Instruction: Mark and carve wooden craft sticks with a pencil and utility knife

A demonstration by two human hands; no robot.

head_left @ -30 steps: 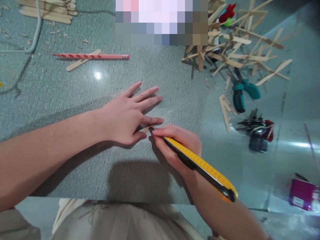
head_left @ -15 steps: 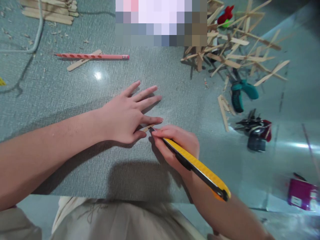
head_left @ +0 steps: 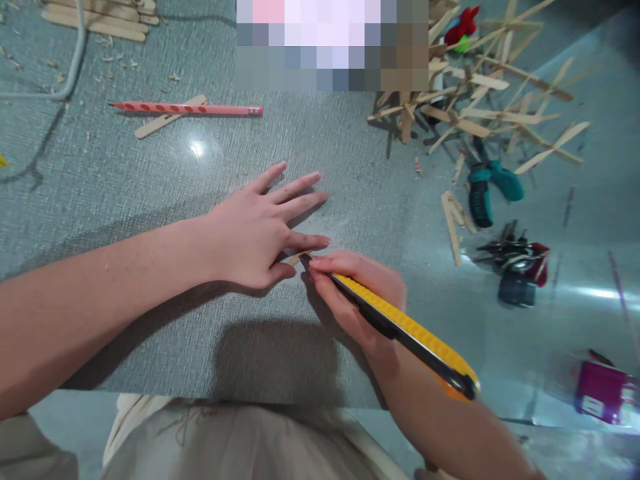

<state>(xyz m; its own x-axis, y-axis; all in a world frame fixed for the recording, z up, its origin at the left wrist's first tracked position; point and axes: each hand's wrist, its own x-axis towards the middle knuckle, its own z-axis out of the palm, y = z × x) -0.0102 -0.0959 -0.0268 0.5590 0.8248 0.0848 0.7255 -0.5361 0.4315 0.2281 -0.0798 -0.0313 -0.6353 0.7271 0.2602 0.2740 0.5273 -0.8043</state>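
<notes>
My left hand [head_left: 260, 230] lies flat on the table with its fingers spread. Between its thumb and index finger a small part of a wooden craft stick [head_left: 296, 259] shows, pressed down on the tabletop; most of it is hidden under the palm. In my right hand [head_left: 357, 287], the fingers close round a yellow and black utility knife [head_left: 407, 323]. The blade tip meets the visible piece of the stick, just beside the left thumb. The knife slants, its butt end toward my right forearm.
A pink pencil [head_left: 200, 109] lies across another craft stick [head_left: 150, 125]. Stacked sticks [head_left: 100, 23] stand back left, near a grey cable [head_left: 76, 73]. To the right are crossed stick structures [head_left: 490, 117], teal-handled pliers [head_left: 481, 200], dark small tools [head_left: 517, 267] and a purple packet [head_left: 600, 392].
The knife's butt end has swung slightly right and my right hand has shifted a little right. My left hand stays flat and spread. The whole view has shifted slightly.
</notes>
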